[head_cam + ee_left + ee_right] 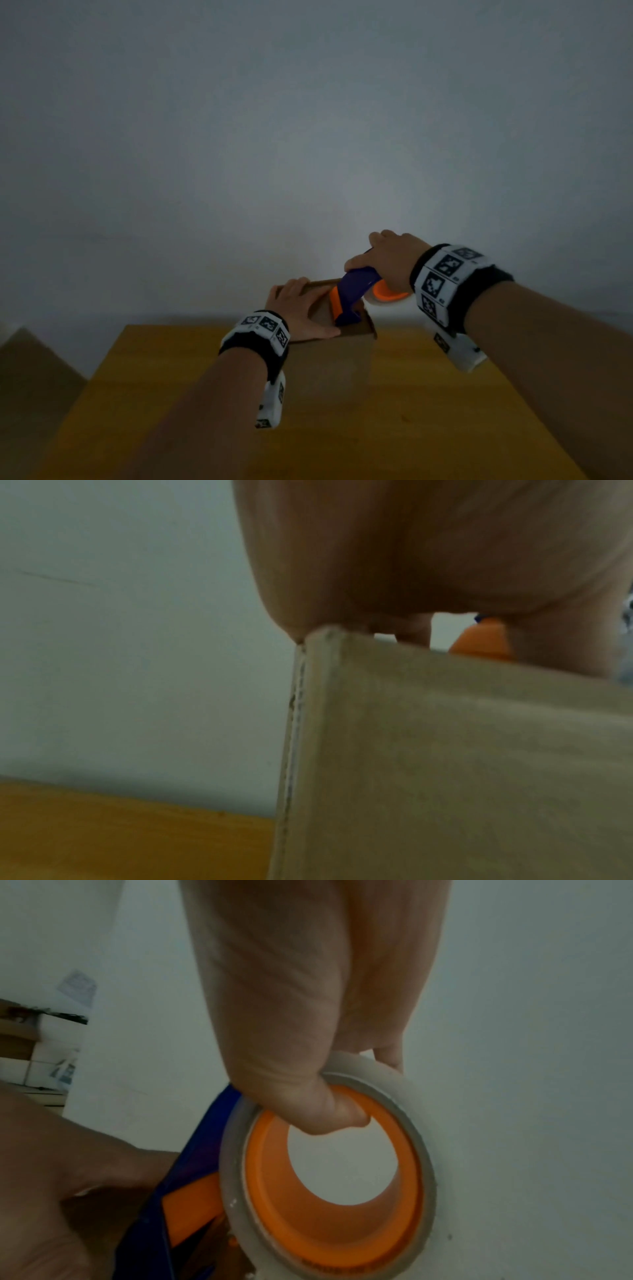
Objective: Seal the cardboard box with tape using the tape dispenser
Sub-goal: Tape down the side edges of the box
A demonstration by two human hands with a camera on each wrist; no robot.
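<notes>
A brown cardboard box (329, 363) stands on the yellow wooden table (171, 411), close to the wall. My left hand (301, 308) lies flat on the box top with straight fingers, pressing the flap down. My right hand (387, 257) grips the blue and orange tape dispenser (349, 298) from above; its front end rests on the box top near the right edge. In the right wrist view my thumb hooks into the orange core (329, 1191) of the white tape roll (421, 1123). The left wrist view shows the box corner (318, 642) under my palm (411, 561).
A plain grey wall (308, 120) rises straight behind the box. The table's left edge (85, 383) drops to a darker floor or surface at the far left. Shelving with clutter (34, 1042) shows dimly in the right wrist view.
</notes>
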